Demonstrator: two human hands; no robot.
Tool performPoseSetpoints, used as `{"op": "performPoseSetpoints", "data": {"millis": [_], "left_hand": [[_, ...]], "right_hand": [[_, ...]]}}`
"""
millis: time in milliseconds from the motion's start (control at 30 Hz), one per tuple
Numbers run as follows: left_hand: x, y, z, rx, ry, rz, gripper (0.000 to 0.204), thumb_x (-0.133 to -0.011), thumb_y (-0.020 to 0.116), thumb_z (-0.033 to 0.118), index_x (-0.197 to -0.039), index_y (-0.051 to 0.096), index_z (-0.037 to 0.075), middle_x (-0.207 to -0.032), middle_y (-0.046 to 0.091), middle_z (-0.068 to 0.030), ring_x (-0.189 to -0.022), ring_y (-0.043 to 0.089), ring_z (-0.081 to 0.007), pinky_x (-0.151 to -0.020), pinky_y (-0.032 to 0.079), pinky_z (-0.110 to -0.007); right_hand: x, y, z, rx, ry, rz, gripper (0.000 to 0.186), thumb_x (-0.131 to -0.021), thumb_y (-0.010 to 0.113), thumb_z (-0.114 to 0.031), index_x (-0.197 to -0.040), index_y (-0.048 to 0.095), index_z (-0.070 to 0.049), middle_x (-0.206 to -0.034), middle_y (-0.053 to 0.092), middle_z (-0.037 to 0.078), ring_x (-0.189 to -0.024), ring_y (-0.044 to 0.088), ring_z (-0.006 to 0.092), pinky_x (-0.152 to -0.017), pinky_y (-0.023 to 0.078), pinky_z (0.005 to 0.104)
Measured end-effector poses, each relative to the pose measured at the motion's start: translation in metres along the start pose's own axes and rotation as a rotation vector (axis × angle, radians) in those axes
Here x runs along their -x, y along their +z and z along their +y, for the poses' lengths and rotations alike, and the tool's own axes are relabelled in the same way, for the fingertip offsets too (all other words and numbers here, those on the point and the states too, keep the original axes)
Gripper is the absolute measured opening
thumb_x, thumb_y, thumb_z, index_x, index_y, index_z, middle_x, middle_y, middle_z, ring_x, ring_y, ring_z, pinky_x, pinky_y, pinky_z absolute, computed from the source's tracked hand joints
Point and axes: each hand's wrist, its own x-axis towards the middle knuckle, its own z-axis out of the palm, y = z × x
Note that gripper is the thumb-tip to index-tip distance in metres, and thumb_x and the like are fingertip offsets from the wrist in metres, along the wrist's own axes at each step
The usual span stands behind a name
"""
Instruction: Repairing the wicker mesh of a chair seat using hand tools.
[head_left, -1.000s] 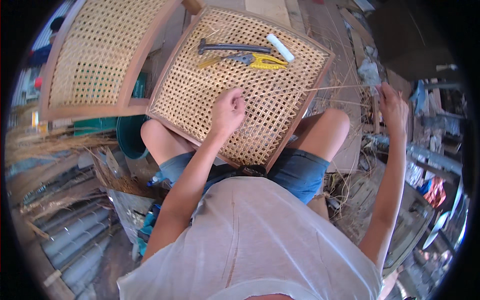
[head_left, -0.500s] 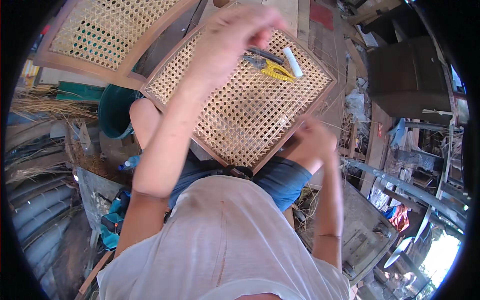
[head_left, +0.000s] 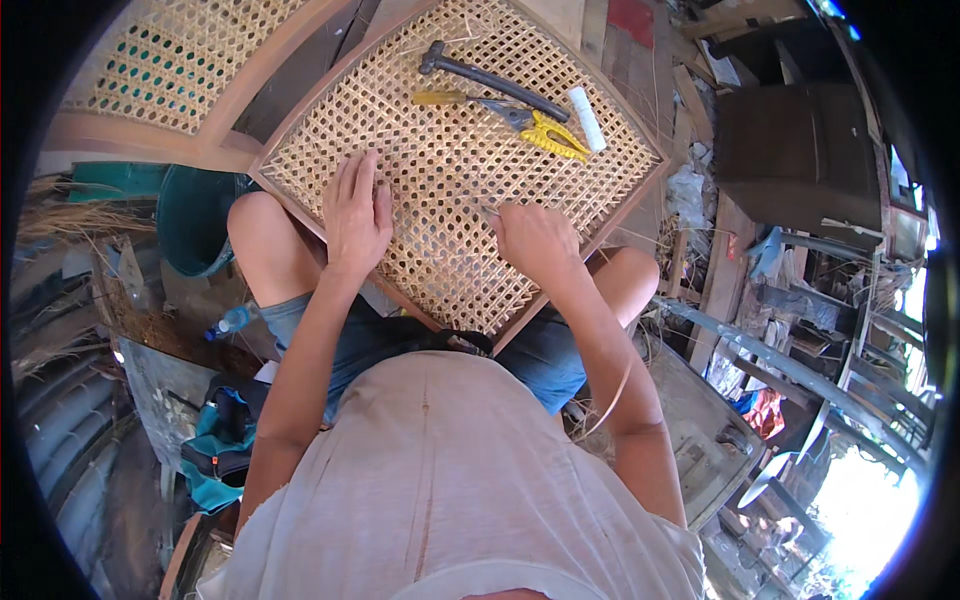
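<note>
The left hand has dropped from above the tools onto the cane panel, and the right hand has come inward over the weave. In the head view, I see the panel propped across the person's lap; the left's fingers lie extended, seemingly steadying it. The right's fingers curl together; whether they pinch a strand I can't tell. Hammer and yellow-handled pliers lie farther off, probably to leave working room.

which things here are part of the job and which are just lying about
Seemingly the job's:
cane panel, under left hand and right hand
hammer, yellow-handled pliers, white cylinder, all on the panel

Apparently just lying about:
green bucket
plastic bottle
teal-and-black bag
</note>
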Motion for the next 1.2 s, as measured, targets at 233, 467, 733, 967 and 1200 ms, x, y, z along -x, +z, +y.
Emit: {"op": "performPoseSetpoints", "data": {"millis": [233, 467, 733, 967, 1200], "left_hand": [[0.011, 0.005, -0.008, -0.158, 0.01, -0.014, 0.051, -0.1, 0.052, 0.011, -0.15, 0.049, 0.007, -0.151, 0.052, -0.0177, -0.144, 0.043, -0.0391, -0.119, 0.031, -0.052], [0.011, 0.006, -0.011, -0.092, -0.017, -0.001, 0.055, -0.096, 0.053, 0.005, -0.151, 0.049, 0.008, -0.152, 0.051, -0.0149, -0.145, 0.042, -0.0377, -0.12, 0.032, -0.051], [0.007, 0.008, 0.001, -0.225, 0.027, -0.077, 0.052, -0.102, 0.053, 0.02, -0.152, 0.048, 0.008, -0.157, 0.045, -0.0179, -0.146, 0.04, -0.0416, -0.121, 0.028, -0.053], [0.011, 0.034, 0.027, -0.334, 0.163, -0.293, 0.076, -0.105, 0.043, 0.052, -0.165, 0.023, 0.011, -0.17, 0.017, -0.0262, -0.157, 0.014, -0.0466, -0.122, 0.011, -0.066], [0.019, 0.075, 0.112, -0.296, 0.511, -0.476, 0.088, -0.103, 0.043, 0.06, -0.161, 0.024, -0.003, -0.17, 0.019, -0.0234, -0.159, 0.013, -0.0411, -0.125, 0.013, -0.064]], "right_hand": [[-0.002, -0.01, -0.004, 0.047, 0.013, -0.017, 0.03, -0.1, 0.06, -0.032, -0.092, 0.072, -0.007, -0.076, 0.073, 0.017, -0.075, 0.075, 0.0362, -0.068, 0.058, 0.05], [-0.007, -0.009, -0.022, 0.024, -0.038, -0.077, 0.034, -0.102, 0.058, -0.036, -0.092, 0.07, -0.006, -0.077, 0.073, 0.019, -0.075, 0.074, 0.038, -0.068, 0.058, 0.0515], [0.007, 0.009, -0.015, -0.08, 0.025, 0.093, 0.035, -0.102, 0.057, -0.036, -0.091, 0.069, -0.005, -0.075, 0.072, 0.019, -0.073, 0.072, 0.0388, -0.067, 0.057, 0.0506], [0.093, 0.038, 0.013, -0.7, -0.048, -0.065, 0.032, -0.1, 0.063, -0.03, -0.09, 0.068, 0.001, -0.075, 0.067, 0.022, -0.073, 0.069, 0.0402, -0.068, 0.053, 0.0455], [0.145, 0.045, 0.008, -1.084, 0.22, -0.217, 0.031, -0.103, 0.064, -0.026, -0.086, 0.064, 0.001, -0.069, 0.058, 0.001, -0.058, 0.055, 0.0083, -0.052, 0.047, 0.0278]]}}
